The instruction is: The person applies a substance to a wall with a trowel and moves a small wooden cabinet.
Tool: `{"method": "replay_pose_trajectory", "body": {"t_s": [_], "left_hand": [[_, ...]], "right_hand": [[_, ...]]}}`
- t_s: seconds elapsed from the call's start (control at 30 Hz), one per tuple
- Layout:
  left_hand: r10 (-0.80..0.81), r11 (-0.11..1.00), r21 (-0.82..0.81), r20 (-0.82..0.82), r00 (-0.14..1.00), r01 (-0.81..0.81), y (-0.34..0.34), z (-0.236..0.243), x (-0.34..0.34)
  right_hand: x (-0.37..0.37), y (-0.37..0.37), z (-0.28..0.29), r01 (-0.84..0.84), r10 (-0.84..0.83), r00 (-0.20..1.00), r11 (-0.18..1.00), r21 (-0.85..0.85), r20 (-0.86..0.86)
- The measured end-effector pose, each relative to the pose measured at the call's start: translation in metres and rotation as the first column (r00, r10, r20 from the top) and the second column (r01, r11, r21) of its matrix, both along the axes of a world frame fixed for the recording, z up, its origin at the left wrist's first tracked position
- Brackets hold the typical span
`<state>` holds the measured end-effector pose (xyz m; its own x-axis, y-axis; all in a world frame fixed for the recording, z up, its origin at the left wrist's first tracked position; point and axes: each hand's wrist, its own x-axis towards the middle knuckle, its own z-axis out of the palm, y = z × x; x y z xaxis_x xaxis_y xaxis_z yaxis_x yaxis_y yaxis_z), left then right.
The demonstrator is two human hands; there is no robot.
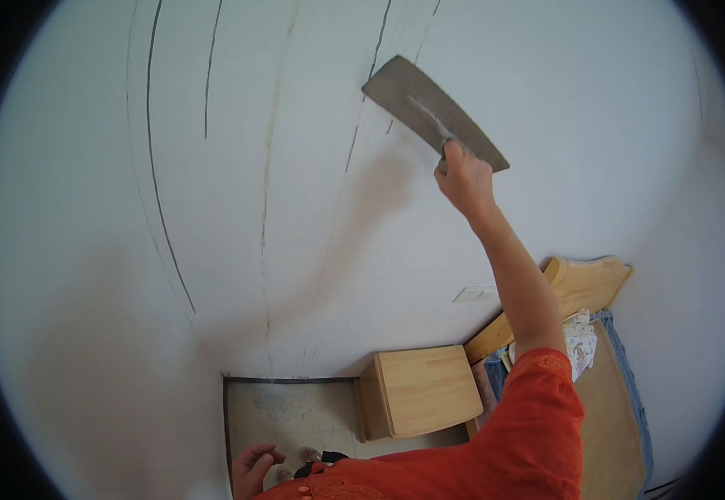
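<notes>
My right hand is closed round the handle of a grey plastering trowel, its arm stretched up and forward. The trowel's broad metal blade lies close against the white wall, tilted, its left corner over a dark vertical line; whether the whole blade touches cannot be told. Several dark and brownish streaks run down the wall to the left of the trowel. Low at the bottom, my left hand hangs near my body with its fingers loosely curled; nothing shows in it.
A light wooden bedside cabinet stands against the wall below. Right of it is a bed with a wooden headboard, with folded patterned cloth on it. A white wall switch plate sits above the cabinet. Tiled floor shows at lower left.
</notes>
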<state>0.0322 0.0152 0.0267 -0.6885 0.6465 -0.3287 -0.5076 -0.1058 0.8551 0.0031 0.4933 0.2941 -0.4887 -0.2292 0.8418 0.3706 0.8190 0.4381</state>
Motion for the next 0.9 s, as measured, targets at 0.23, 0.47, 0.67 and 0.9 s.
{"method": "replay_pose_trajectory", "body": {"t_s": [0.23, 0.47, 0.67, 0.9], "left_hand": [[0.011, 1.0, -0.026, -0.119, 0.993, -0.015, 0.0, -0.006, 0.0], [0.022, 1.0, 0.016, -0.09, 0.996, -0.02, -0.006, -0.018, 0.0], [-0.015, 0.999, -0.048, -0.037, 0.999, 0.013, 0.001, -0.004, -0.004], [0.007, 1.0, -0.008, -0.101, 0.995, -0.008, 0.012, 0.005, -0.003]], "right_hand": [[0.012, 0.001, -0.043, -0.023, 0.022, 0.979, 1.0, 0.002, 0.201], [0.009, 0.001, -0.054, -0.014, 0.008, 0.991, 0.999, 0.048, 0.136], [0.006, -0.011, -0.034, -0.114, 0.109, 0.992, 0.991, 0.076, 0.071], [-0.014, -0.014, 0.159, 0.051, 0.012, 0.959, 0.975, 0.214, -0.284]]}}
